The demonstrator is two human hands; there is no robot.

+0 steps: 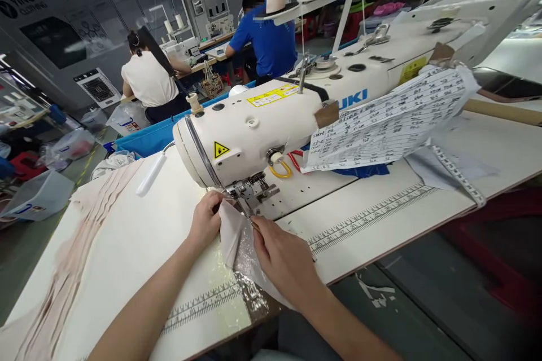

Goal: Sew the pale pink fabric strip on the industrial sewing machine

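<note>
A small piece of pale fabric [231, 229] lies at the needle area of a white sewing machine [254, 124]. My left hand [206, 217] pinches the fabric's left edge, close beside the presser foot. On the other side, my right hand [288, 256] is closed around a thin metal tool [253, 224], its tip pointing toward the needle. The tool's kind is hard to make out, as my fingers cover most of it. Below my hands the fabric hangs over a shiny clear-taped patch [252, 296] at the table's front edge.
Pale pink fabric strips [91, 231] lie along the table's left side. A handwritten sheet [381, 118] hangs off the machine at right, above a tape measure [457, 172]. A white-handled tool [151, 175] rests left of the machine head. Two people sit at machines beyond.
</note>
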